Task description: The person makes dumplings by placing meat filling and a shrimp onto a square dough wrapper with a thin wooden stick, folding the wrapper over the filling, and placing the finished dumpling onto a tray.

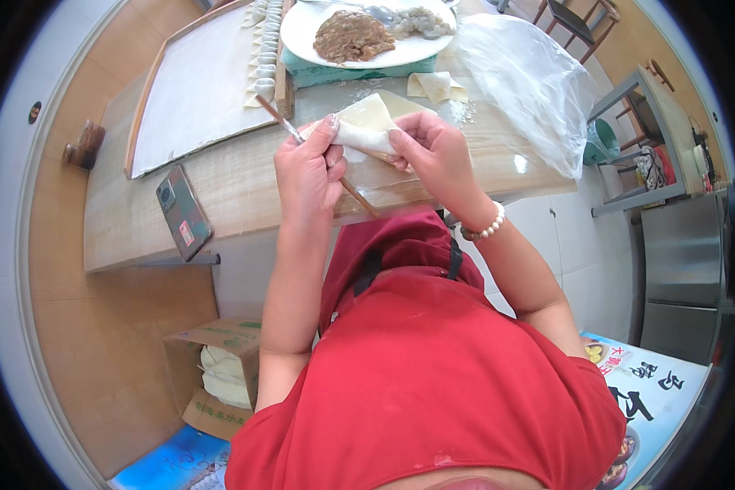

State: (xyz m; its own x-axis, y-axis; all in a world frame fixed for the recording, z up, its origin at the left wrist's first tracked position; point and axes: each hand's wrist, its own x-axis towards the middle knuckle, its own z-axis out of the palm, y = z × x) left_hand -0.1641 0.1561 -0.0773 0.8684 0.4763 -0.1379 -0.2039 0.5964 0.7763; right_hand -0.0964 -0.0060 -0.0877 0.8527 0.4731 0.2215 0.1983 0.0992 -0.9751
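Note:
A floury dough wrapper [364, 136], its near part folded into a roll, is stretched between my two hands just above the table. My left hand [312, 168] pinches its left end and also grips a thin wooden stick [360, 199], which slants across the palm. On the other end, the thumb and fingers of my right hand [435, 147] press the dough. Behind it, a pale wrapper sheet [409, 106] is partly hidden. Farther back, a white plate [361, 59] carries minced meat filling [352, 37], peeled shrimp [422, 23] and a spoon [376, 13].
Left stands a wood-rimmed tray [190, 79] with a row of folded wontons [264, 61]. A folded wrapper piece [438, 87] and a clear plastic bag [527, 86] lie to the right. A phone [184, 211] lies at the table's front edge. Below is an open cardboard box [214, 367].

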